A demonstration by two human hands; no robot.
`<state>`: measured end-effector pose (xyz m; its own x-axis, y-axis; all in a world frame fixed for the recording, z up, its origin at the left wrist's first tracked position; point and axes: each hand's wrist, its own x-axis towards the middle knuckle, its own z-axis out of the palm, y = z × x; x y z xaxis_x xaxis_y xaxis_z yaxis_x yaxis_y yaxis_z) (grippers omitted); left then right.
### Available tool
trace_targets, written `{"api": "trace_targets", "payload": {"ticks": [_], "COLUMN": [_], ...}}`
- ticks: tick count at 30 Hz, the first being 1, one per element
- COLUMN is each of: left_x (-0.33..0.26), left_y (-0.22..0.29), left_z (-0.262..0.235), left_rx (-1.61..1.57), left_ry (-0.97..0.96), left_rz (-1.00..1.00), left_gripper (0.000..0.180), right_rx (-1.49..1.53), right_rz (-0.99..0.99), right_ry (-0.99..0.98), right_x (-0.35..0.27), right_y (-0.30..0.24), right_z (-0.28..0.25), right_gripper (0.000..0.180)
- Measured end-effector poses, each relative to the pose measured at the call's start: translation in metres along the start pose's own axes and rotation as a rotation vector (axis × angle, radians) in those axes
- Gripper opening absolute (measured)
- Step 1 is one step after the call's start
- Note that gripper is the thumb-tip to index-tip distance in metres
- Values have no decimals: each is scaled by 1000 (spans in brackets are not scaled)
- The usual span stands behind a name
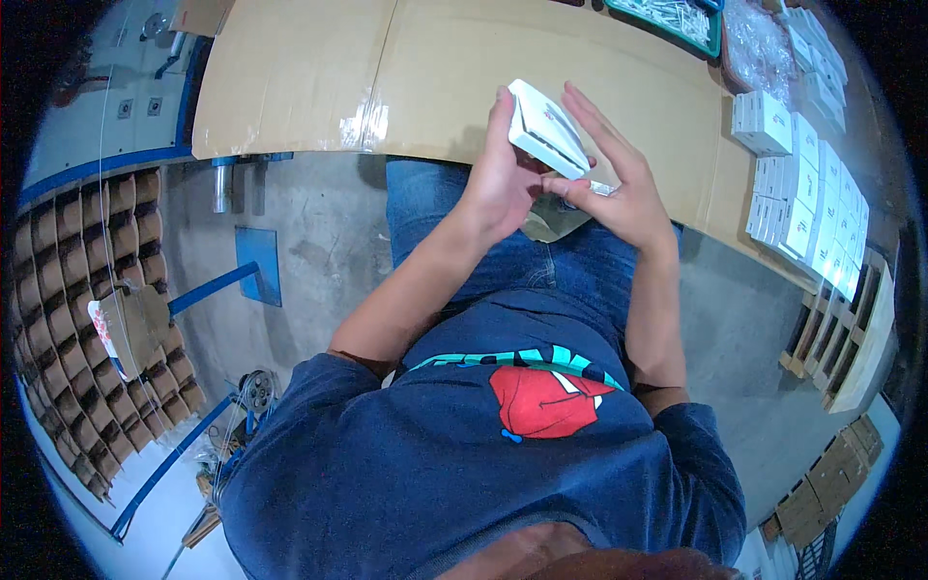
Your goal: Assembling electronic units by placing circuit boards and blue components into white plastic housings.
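A small white box (546,130) with a faint print on its face is tilted over the table's near edge. A dark gap runs along its lower side, between lid and base. My left hand (498,184) grips it from the left, thumb along the side edge. My right hand (623,188) is at the box's right side, fingers stretched out and thumb pointing toward the lower corner. By that thumb lies a small shiny whitish piece (601,188), too small to name. Below both hands, over my lap, is a greenish see-through piece (556,220), partly hidden.
Brown cardboard (445,87) covers the tabletop. Stacked white boxes (817,208) stand at the right. A green tray (715,43) of small white parts and clear plastic bags (759,43) sit at the far right. A wooden pallet (841,338) is low right; a brown cardboard divider grid (77,290) stands left.
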<state>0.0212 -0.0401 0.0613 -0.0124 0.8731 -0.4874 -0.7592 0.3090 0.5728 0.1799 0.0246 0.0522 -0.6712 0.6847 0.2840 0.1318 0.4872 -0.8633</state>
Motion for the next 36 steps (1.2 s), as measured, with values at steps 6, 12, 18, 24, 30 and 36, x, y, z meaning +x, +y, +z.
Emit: {"api": "trace_targets", "payload": {"ticks": [6,12,18,24,30,36], "left_x": [-2,-1,-9,-14,-18,-21], "left_y": [3,-18,-14,-19,-25,-24], "left_z": [-9,-11,-2,6,13,24], "left_rx": [72,264,103,52,119,196], "left_ry": [-100,-83,-107,-125,-150,-161], "left_rz": [-12,183,7,22,83,166], "left_gripper": [74,56,58,56,56,49], "right_rx": [95,70,-41,168,64,56], "right_rz": [49,51,-54,32,-137,-247], "right_ry": [34,91,100,53,137,222], "right_x": [-5,-2,2,6,5,8], "right_y": [5,3,10,1,2,1], "right_z": [3,-3,-10,2,5,9], "right_gripper": [61,53,62,77,82,86]}}
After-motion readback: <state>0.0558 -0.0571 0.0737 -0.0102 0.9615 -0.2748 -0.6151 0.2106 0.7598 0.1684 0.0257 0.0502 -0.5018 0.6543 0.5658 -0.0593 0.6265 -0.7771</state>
